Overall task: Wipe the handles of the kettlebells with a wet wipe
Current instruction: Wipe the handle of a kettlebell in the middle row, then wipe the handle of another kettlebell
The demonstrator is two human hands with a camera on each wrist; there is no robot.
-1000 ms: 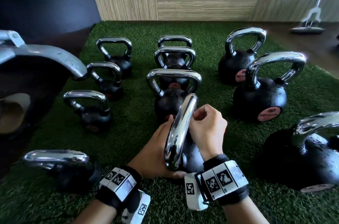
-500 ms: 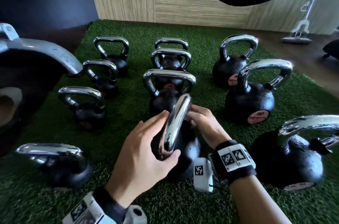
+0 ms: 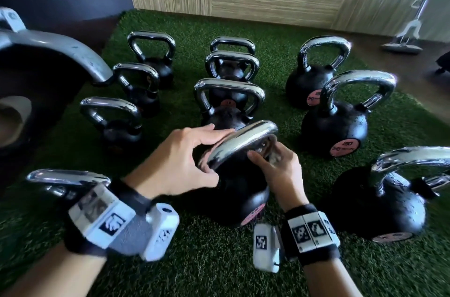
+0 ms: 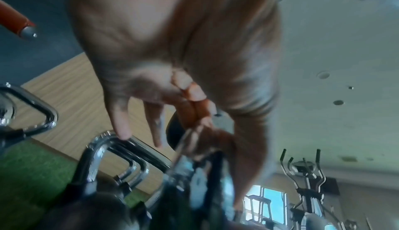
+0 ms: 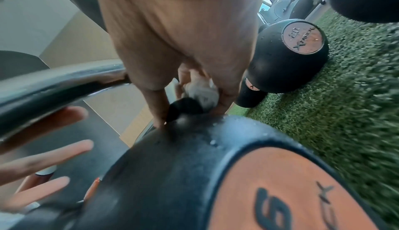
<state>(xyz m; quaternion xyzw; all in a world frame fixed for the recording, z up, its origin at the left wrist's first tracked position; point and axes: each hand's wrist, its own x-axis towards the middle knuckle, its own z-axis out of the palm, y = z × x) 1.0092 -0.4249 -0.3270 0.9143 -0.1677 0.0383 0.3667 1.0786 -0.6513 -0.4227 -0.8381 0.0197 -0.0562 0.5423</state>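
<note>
The black kettlebell [image 3: 239, 189] stands on the turf right in front of me, its chrome handle [image 3: 243, 142] slanting up to the right. My left hand [image 3: 175, 158] rests on the handle's left end, fingers straight over the top and thumb beneath. My right hand [image 3: 277, 170] grips a crumpled white wet wipe [image 3: 274, 158] around the handle's right leg, just above the ball. The right wrist view shows the wipe [image 5: 201, 92] bunched between the fingers at the handle's base, the orange label [image 5: 291, 191] on the ball, and the straight left fingers [image 5: 54, 148].
Several more chrome-handled kettlebells stand on the green turf [image 3: 219, 260]: one just behind [image 3: 229, 111], a 20 kg one [image 3: 336, 126] to the right, a big one [image 3: 379, 199] at the near right, a small one [image 3: 68, 180] at the near left. A grey machine arm [image 3: 60, 48] juts in from the left.
The kettlebell has turned, so its handle now lies across my view instead of edge-on. My left hand moved onto its left end; my right hand slid down to the right leg.
</note>
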